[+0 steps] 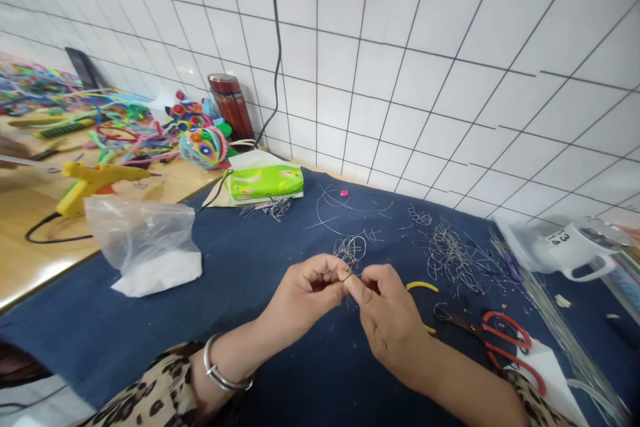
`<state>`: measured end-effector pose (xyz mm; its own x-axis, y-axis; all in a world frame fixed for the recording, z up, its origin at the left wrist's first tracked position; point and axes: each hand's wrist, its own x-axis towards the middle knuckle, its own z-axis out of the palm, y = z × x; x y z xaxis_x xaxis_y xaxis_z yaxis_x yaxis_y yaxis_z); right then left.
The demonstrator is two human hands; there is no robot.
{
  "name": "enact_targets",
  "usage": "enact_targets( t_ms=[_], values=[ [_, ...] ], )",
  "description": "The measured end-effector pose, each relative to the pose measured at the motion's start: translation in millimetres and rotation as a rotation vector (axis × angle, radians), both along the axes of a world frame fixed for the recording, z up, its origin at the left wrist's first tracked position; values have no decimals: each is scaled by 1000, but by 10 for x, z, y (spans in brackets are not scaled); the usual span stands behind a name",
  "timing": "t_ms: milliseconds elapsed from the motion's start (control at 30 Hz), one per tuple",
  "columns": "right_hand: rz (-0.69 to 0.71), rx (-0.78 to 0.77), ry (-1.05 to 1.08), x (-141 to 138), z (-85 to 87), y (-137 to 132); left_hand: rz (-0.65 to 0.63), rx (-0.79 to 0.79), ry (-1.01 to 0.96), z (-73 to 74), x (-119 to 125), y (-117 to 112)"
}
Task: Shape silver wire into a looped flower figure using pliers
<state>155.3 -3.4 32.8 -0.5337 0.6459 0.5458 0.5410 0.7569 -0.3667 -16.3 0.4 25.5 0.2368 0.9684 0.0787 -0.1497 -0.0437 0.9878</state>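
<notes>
My left hand (306, 290) and my right hand (387, 320) meet over a dark blue cloth (250, 320), fingertips pinched together on a small tangle of thin silver wire (350, 252). The wire loops rise just above the fingers. A silver bangle (220, 370) circles my left wrist, and both sleeves have a leopard print. Loose wire scraps (453, 257) lie scattered on the cloth to the right of my hands. A tiny pink bead (344, 193) rests farther back.
Red-handled pliers (505, 340) lie at right near a white cup (575, 250). A green tissue pack (265, 181), clear plastic bag (145, 243), yellow glue gun (93, 180), red flask (231, 105) and colourful craft pieces (200, 140) stand at left. A white tiled wall is behind.
</notes>
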Motion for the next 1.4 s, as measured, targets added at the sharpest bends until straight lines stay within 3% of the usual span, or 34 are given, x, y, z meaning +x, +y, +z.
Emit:
enact_targets(
  t_ms=[133,233,367,500,700,833,1033,1233,1400],
  values=[
    [25,-45,19,-44,-16,-50,137,122,124,-44,19,-25],
    [4,-17,-43,-59,-49,-55,166,123,137,-39,19,-38],
    [-65,31,-79,-40,-77,-27,31,2,68,-7,0,-10],
    [-51,4,-12,-10,-6,9,-138,-118,-124,3,-8,16],
    [30,-268,134,10,181,95,-189,-329,-300,-36,48,-22],
    [35,-69,21,61,159,98,-198,-336,-320,-42,70,-29],
    [62,337,-325,105,172,33,-127,-70,123,10,55,-29],
    [83,486,-443,99,244,1,-126,-29,269,32,54,-24],
    [104,505,-533,74,233,-29,-145,21,386,29,43,-6]
  ],
)
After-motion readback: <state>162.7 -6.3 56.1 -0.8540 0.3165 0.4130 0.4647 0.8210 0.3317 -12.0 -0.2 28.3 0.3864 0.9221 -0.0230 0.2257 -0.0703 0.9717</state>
